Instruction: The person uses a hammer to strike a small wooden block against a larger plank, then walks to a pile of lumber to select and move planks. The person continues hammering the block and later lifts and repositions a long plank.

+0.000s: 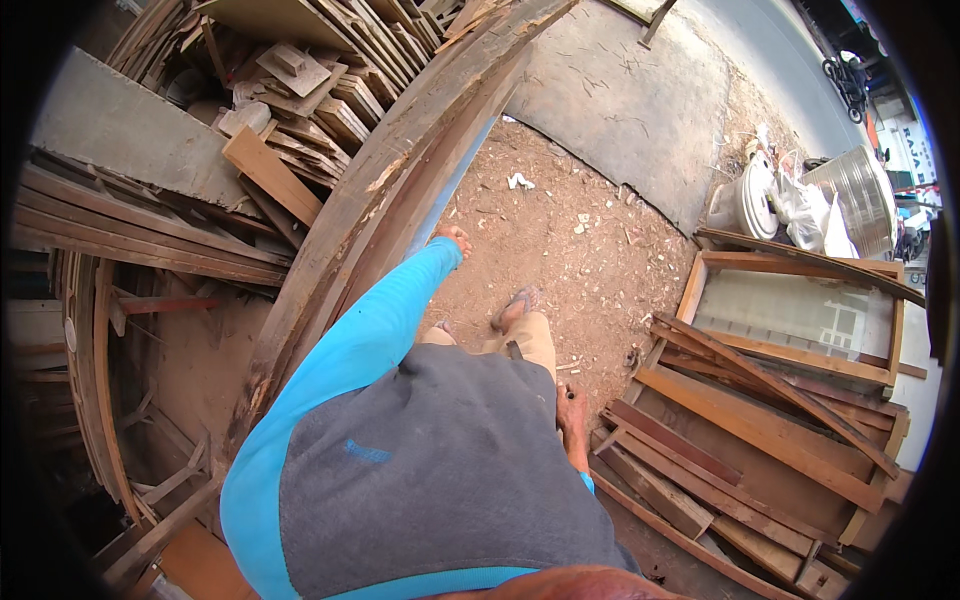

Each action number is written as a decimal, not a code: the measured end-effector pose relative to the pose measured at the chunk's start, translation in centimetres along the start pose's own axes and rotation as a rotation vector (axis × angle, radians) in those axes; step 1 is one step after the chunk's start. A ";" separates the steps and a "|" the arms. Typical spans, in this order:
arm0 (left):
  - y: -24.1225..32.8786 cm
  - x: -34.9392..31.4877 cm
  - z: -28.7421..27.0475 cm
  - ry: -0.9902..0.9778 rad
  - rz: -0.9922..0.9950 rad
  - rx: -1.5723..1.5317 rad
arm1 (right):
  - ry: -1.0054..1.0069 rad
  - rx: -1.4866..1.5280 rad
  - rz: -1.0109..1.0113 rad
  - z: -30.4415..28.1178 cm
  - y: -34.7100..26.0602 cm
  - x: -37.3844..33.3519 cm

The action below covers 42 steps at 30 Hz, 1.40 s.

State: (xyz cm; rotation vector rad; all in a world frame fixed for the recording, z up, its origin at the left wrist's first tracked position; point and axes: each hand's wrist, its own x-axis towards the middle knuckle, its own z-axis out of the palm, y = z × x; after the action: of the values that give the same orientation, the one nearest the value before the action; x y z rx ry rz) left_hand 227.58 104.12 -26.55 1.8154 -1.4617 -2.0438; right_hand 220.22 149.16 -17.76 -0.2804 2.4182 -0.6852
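Observation:
My left hand reaches forward at the end of a blue sleeve, beside the blue-edged side of a long weathered wooden beam. Its fingers are loosely bent and apart, and nothing shows in them. Low by my right thigh, my right hand is curled closed. A small dark spot shows at its fingers; what it holds, if anything, I cannot make out. A short dark object shows against my trousers, too small to name. Below are my sandalled feet on bare brown soil.
Stacked boards and a grey panel crowd the left. Wooden frames and loose planks lie at the right. Beyond them stand a white bucket and a ribbed metal drum. A flat grey sheet covers ground ahead.

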 end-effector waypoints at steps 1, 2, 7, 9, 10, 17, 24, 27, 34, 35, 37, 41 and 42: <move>3.3 1.4 1.9 -0.033 -0.016 -0.012 | 0.036 0.024 0.007 0.1 1.2 2.3; 6.3 3.0 4.2 -0.076 -0.034 -0.030 | 0.080 0.039 0.017 0.4 3.5 4.8; 28.0 8.9 14.6 0.095 0.159 -0.170 | 0.087 0.160 0.239 -3.3 1.4 17.1; 33.7 14.1 14.9 0.335 0.170 0.052 | 0.212 0.208 0.256 -4.7 1.5 23.3; 33.3 16.9 12.6 0.386 0.212 0.092 | 0.191 0.267 0.247 -5.9 0.5 26.6; 22.0 21.0 10.1 0.280 0.150 0.574 | 0.240 0.158 -0.063 -18.7 -4.7 48.0; 7.2 20.9 10.6 -0.211 -0.397 0.976 | 0.126 -0.002 -0.195 -24.7 -15.3 61.4; 13.1 24.9 12.0 -0.086 -0.430 0.787 | 0.198 -0.029 -0.391 -26.6 -22.5 67.4; 42.9 37.3 25.0 0.081 -0.031 0.648 | 0.075 0.091 -0.581 -28.5 -45.3 77.0; 48.4 38.0 27.5 0.051 0.025 0.651 | 0.020 0.144 -0.599 -28.2 -48.8 78.1; 55.1 40.2 33.5 -0.127 0.094 0.565 | -0.082 0.195 -0.718 -28.0 -55.6 79.8; 67.3 41.8 38.8 -0.364 -0.036 -0.294 | -0.387 0.146 -1.224 -28.9 -67.1 86.0; 70.5 40.9 38.4 -0.400 0.021 -0.561 | -0.453 0.104 -1.261 -28.6 -68.8 87.4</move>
State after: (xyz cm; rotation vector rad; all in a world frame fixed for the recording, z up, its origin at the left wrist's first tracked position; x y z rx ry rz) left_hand 147.37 64.28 -16.81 1.2203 -0.8081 -2.5632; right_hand 135.87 72.26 -4.64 -1.7544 1.5438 -1.0713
